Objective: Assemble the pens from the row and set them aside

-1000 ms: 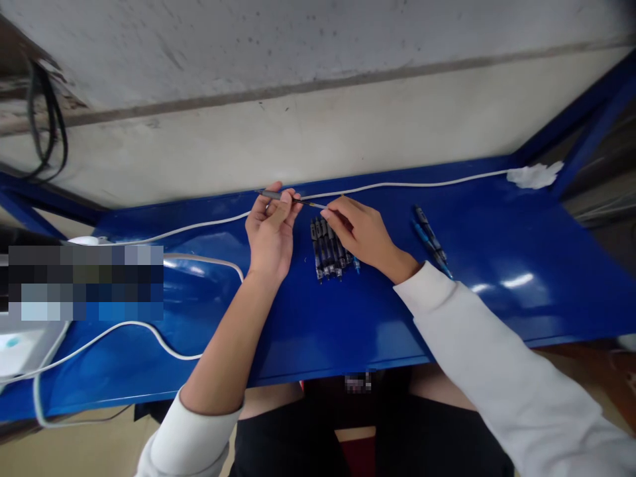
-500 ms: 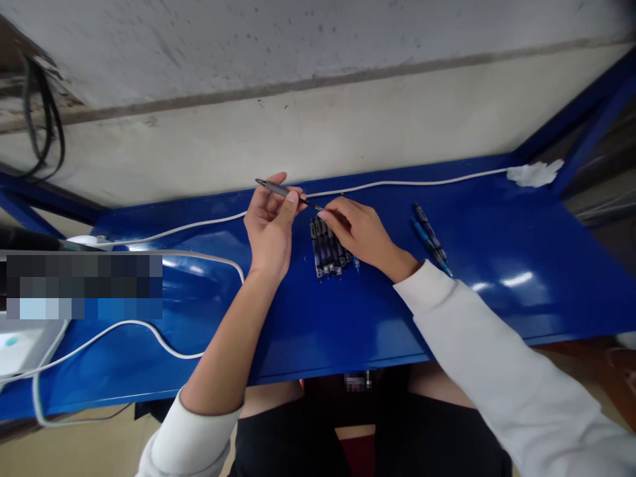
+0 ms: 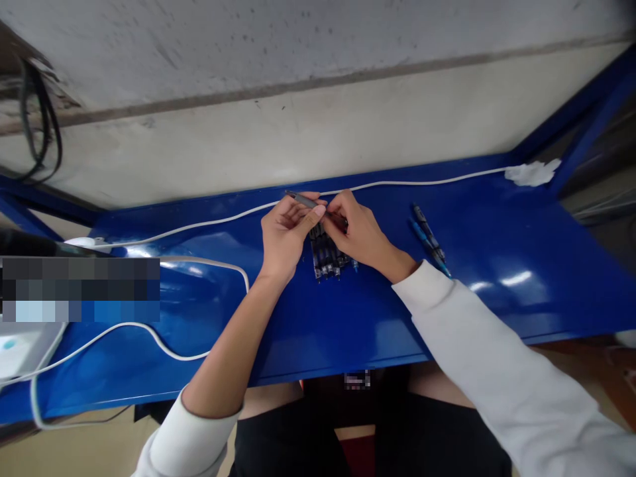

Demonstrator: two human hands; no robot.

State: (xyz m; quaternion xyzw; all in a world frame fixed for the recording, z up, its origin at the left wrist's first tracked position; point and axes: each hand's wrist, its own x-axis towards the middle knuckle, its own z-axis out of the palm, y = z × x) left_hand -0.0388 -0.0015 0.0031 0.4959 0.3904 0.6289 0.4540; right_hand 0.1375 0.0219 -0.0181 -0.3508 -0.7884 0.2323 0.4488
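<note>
My left hand (image 3: 282,244) is closed, pinching the grey upper part of a pen (image 3: 302,199) between thumb and fingers. My right hand (image 3: 362,233) meets it from the other side, fingertips pinched at the pen's inner end, where a thin dark refill showed a moment ago; the fingers now hide most of it. Beneath both hands lies a row of several dark pens (image 3: 325,257), side by side on the blue table (image 3: 348,318), partly covered by my right hand. One blue tip sticks out at the row's right end.
Right of my right hand lie a black pen (image 3: 428,228) and a blue pen (image 3: 422,237). A white cable (image 3: 412,183) runs along the wall to a crumpled white bag (image 3: 531,173). Another white cable (image 3: 144,323) loops at left, beside a white device (image 3: 30,348).
My left hand has moved right with the pen, bringing it up against my right fingertips. The gap with the thin dark refill between the hands has closed. My right hand has barely moved.
</note>
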